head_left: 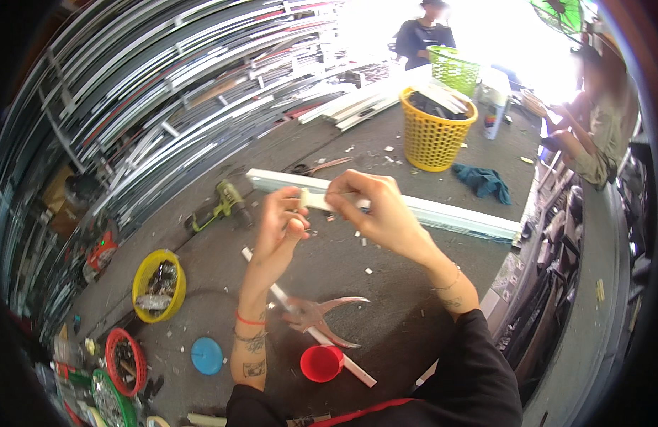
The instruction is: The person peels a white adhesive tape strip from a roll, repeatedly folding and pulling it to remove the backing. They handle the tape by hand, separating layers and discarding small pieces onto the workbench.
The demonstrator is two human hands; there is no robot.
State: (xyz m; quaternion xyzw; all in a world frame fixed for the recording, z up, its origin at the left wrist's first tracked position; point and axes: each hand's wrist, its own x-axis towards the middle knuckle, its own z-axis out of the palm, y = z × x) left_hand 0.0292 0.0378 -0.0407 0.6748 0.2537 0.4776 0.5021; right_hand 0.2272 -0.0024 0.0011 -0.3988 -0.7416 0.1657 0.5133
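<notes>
White strip piece [316, 200] between both grips, left hand [280, 220], right hand [375, 210]

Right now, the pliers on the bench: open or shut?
Open. The pliers lie flat on the bench across a thin white strip, handles spread wide apart. Neither hand touches them.

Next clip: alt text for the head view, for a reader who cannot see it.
Two bare hands, left hand and right hand, pinch a small pale piece above a grey workbench. Below lie pliers, a red cup and a white strip; a yellow basket stands beyond.
</notes>
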